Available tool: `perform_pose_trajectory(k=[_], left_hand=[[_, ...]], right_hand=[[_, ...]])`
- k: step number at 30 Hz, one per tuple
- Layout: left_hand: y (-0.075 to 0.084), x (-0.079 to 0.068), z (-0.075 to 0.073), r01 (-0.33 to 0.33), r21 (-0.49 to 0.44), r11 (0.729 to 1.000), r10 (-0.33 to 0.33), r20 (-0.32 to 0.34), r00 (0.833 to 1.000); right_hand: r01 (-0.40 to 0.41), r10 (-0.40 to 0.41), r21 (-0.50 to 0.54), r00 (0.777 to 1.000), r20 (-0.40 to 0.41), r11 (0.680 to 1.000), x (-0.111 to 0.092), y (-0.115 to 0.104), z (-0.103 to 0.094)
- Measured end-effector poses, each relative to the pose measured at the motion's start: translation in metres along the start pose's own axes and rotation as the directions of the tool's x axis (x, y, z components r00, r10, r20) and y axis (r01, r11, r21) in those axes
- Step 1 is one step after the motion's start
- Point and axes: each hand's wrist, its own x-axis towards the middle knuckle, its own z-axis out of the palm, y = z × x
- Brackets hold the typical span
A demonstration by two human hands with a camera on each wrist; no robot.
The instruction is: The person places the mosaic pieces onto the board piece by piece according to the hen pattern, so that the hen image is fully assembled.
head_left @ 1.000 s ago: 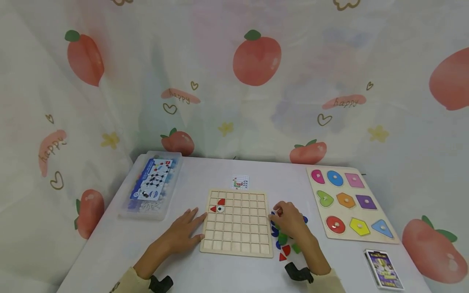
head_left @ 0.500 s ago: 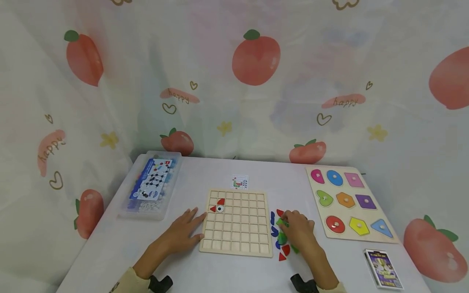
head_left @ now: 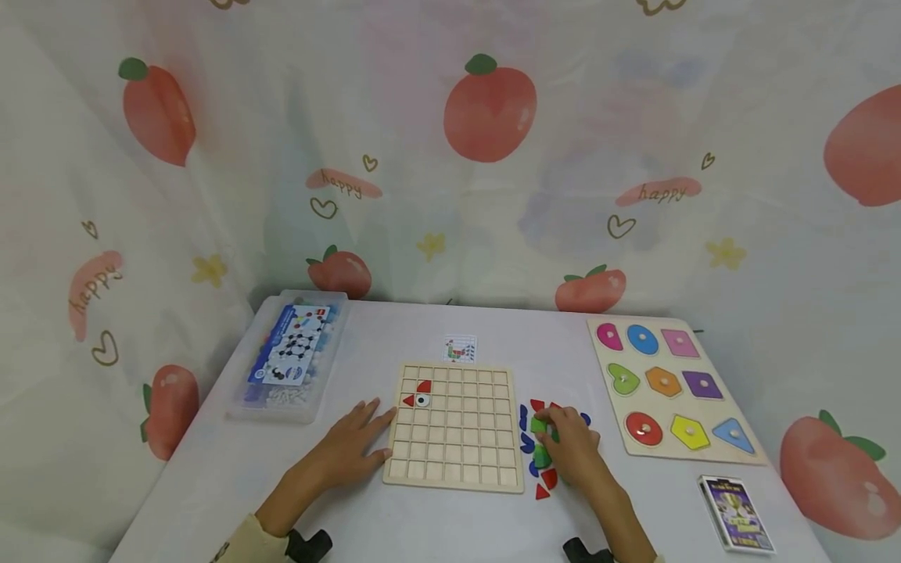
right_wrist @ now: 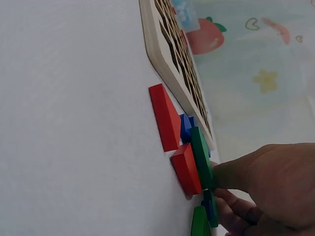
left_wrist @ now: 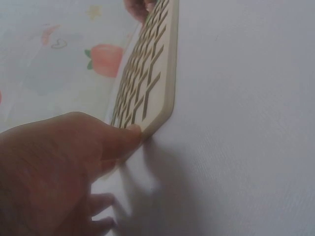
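Observation:
A wooden grid board point(head_left: 457, 453) lies in the middle of the table, with two red pieces and a white eye-like piece point(head_left: 422, 399) in cells at its upper left. My left hand point(head_left: 348, 446) rests at the board's left edge, fingers spread; the left wrist view shows its thumb point(left_wrist: 123, 140) against the rim. To the right of the board, my right hand point(head_left: 573, 446) is over loose coloured pieces, thumb and fingertips at a green block point(head_left: 538, 424), which they pinch. Red blocks point(right_wrist: 166, 118) and another green block point(right_wrist: 201, 155) lie beside its thumb in the right wrist view.
A small pattern card point(head_left: 461, 349) lies behind the board. At the left stands a clear plastic case point(head_left: 292, 352) with a blue label. A shape puzzle board point(head_left: 676, 391) is at the right, with a card box point(head_left: 737, 516) in front of it.
My right hand has moved from beside the board's edge rightward and nearer over the pieces, and its fingertips have come to a green block. My left hand has stayed in place.

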Motion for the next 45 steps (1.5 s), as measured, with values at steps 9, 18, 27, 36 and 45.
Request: perform_pose_trajectory(k=[9,18,27,36,45], left_hand=[[-0.003,0.0,0.001,-0.006,0.002,1.0,0.006,-0.006,1.0],[-0.002,0.0,0.0,-0.004,0.005,1.0,0.004,-0.01,1.0],[-0.003,0.0,0.002,0.003,0.011,1.0,-0.003,-0.007,1.0],[0.0,-0.001,-0.003,-0.001,-0.018,1.0,0.002,0.008,1.0],[0.0,0.001,-0.003,0.001,-0.013,1.0,-0.001,0.013,1.0]], right_hand=[[0.052,-0.051,0.03,0.998,-0.042,0.998,0.008,-0.002,0.004],[0.065,-0.059,0.065,0.994,-0.091,0.996,0.019,-0.033,0.012],[0.178,-0.178,0.125,0.984,-0.008,0.976,0.017,-0.094,0.051],[0.305,-0.315,0.176,0.948,0.031,0.936,0.013,-0.129,0.08],[0.374,-0.381,0.147,0.925,0.019,0.916,0.016,-0.14,0.09]])
